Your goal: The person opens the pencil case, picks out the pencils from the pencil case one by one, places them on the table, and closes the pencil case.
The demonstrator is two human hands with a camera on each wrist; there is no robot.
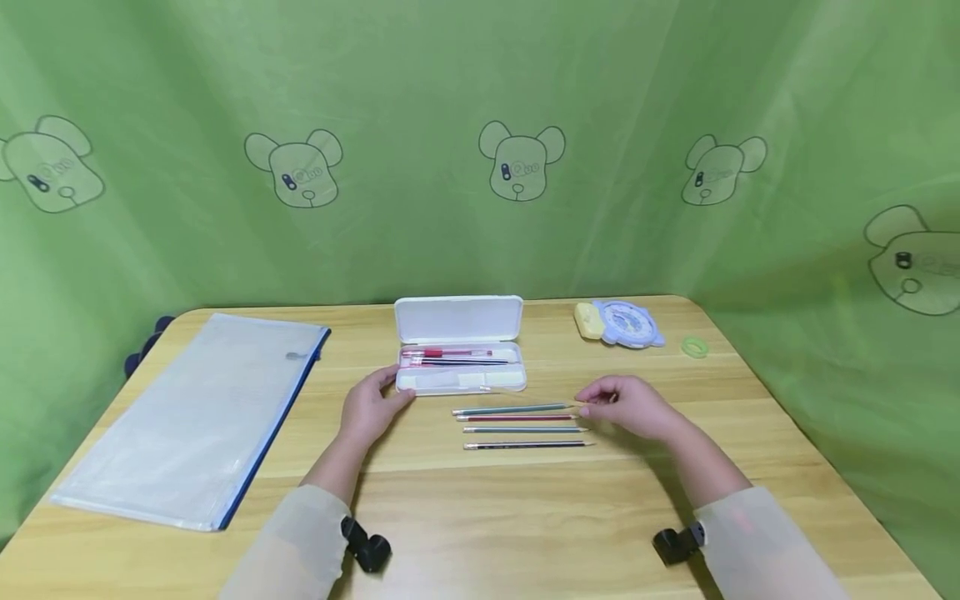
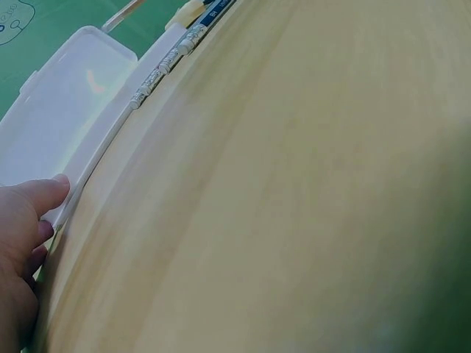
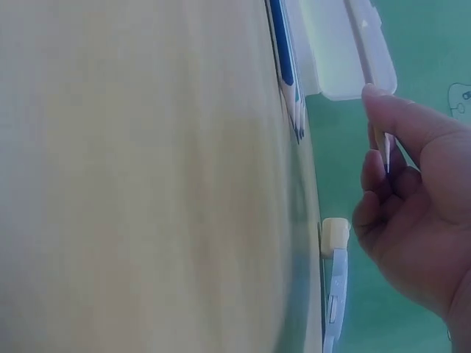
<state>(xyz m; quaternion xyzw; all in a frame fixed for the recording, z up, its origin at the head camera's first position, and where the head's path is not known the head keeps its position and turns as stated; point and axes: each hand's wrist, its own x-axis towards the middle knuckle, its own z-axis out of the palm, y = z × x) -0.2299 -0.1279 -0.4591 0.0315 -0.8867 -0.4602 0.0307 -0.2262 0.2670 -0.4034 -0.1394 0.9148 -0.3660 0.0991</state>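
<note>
An open white pencil case (image 1: pixel 459 320) stands at the back of the table, with a red pen (image 1: pixel 442 352) and several dark pencils (image 1: pixel 465 362) inside. My left hand (image 1: pixel 369 406) grips its left end, thumb on the rim in the left wrist view. Between thumb and fingers, my right hand (image 1: pixel 626 406) pinches a light-coloured pencil (image 3: pixel 385 151) near its sharpened tip. That pencil slants in the air, its eraser end near the case's front edge. Below it, several pencils (image 1: pixel 525 430) lie side by side on the table, tips to the right.
A clear zip pouch (image 1: pixel 187 417) with a blue edge lies at the left. Back right are a blue bear-shaped object (image 1: pixel 632 325), a yellow block (image 1: pixel 588 321) touching it, and a green ring (image 1: pixel 694 347). A green curtain (image 1: pixel 420 233) hangs behind the table.
</note>
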